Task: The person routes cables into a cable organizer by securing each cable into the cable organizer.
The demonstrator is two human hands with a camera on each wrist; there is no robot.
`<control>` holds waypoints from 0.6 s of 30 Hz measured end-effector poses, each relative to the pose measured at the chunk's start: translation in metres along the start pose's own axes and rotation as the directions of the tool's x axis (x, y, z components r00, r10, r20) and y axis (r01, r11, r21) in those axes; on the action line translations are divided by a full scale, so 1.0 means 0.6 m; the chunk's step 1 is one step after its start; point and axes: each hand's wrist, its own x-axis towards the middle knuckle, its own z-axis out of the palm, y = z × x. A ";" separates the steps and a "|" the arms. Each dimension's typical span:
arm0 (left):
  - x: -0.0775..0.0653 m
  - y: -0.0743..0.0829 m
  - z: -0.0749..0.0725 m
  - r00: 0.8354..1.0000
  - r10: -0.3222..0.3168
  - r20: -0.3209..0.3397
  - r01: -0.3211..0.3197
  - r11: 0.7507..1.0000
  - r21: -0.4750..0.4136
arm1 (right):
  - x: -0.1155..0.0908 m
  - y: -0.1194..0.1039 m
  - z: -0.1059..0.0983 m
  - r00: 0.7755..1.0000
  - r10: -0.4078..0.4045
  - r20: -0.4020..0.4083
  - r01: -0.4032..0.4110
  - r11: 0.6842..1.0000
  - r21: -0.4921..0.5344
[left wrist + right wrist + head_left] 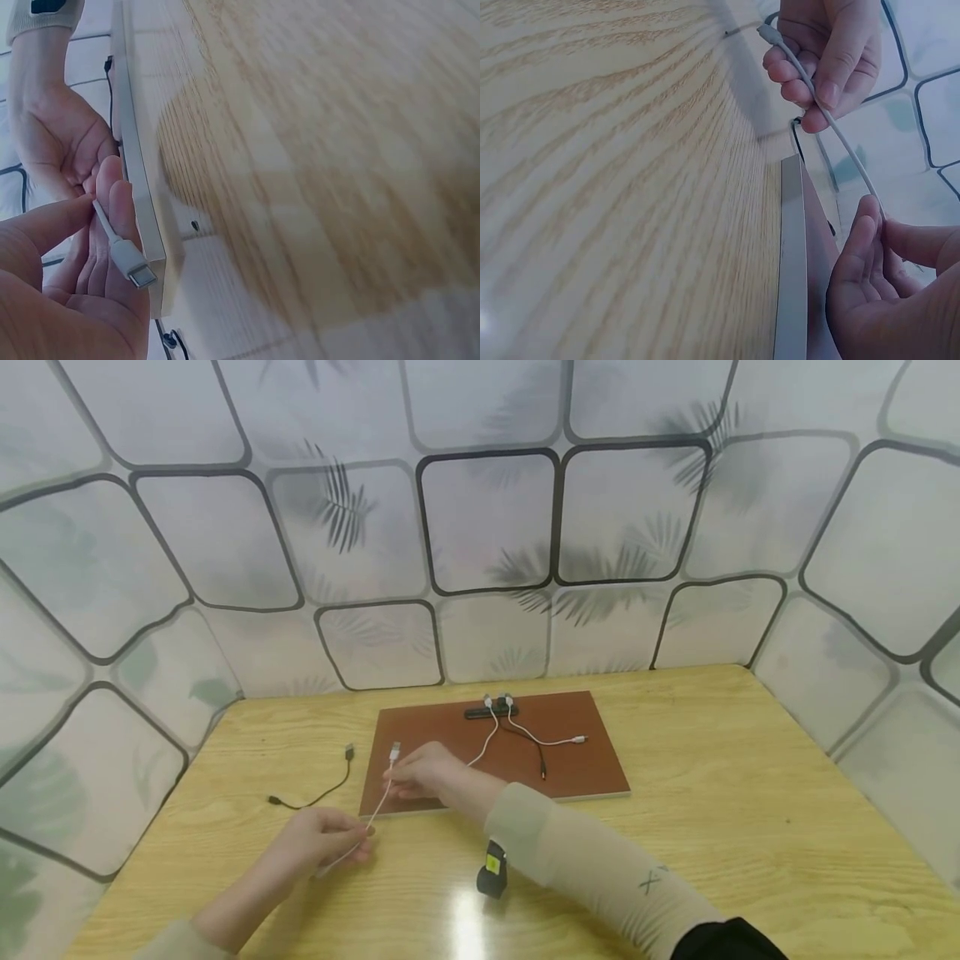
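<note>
A short white USB cable point(379, 806) is stretched between both hands. My left hand point(322, 839) pinches it between thumb and fingers near one end, where a USB-C plug point(129, 261) sticks out over the fingers. Nearer the other end, my right hand point(427, 768) pinches the cable point(849, 146) over the left part of the brown board point(442, 735); the USB-A plug point(394, 752) points away past its fingers. To the left, a short black USB cable point(330, 789) lies curved on the table, apart from both hands.
A black strip point(477, 713) sits near the board's far edge, with white cables point(547, 742) and a black cable point(542, 760) running from it. A small black device with a yellow label point(492, 865) is beside the right sleeve. Patterned fabric point(487, 527) stands behind the wooden table point(720, 793).
</note>
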 end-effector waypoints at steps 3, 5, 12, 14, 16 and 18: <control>0.005 0.002 0.003 1.000 0.007 0.006 -0.007 1.000 -0.012 | 0.001 0.002 -0.005 1.000 -0.002 -0.006 0.002 1.000 0.008; 0.008 0.003 0.004 1.000 0.007 0.008 -0.007 1.000 -0.024 | 0.002 0.002 -0.008 1.000 -0.005 -0.009 0.005 1.000 0.012; 0.022 0.014 0.010 1.000 -0.017 -0.018 0.017 1.000 0.008 | 0.005 -0.001 -0.024 1.000 -0.006 -0.027 0.006 1.000 -0.001; 0.026 0.019 0.010 1.000 -0.019 -0.021 0.019 1.000 0.018 | 0.006 -0.002 -0.027 0.999 -0.005 -0.032 0.005 1.000 0.018; 0.029 0.024 0.012 0.999 -0.024 -0.024 0.025 0.999 0.023 | 0.007 -0.003 -0.030 0.999 -0.003 -0.036 0.004 0.999 0.032; 0.032 0.028 0.014 0.999 -0.026 -0.029 0.027 0.999 0.033 | 0.007 -0.005 -0.033 0.999 0.002 -0.034 -0.001 0.999 0.050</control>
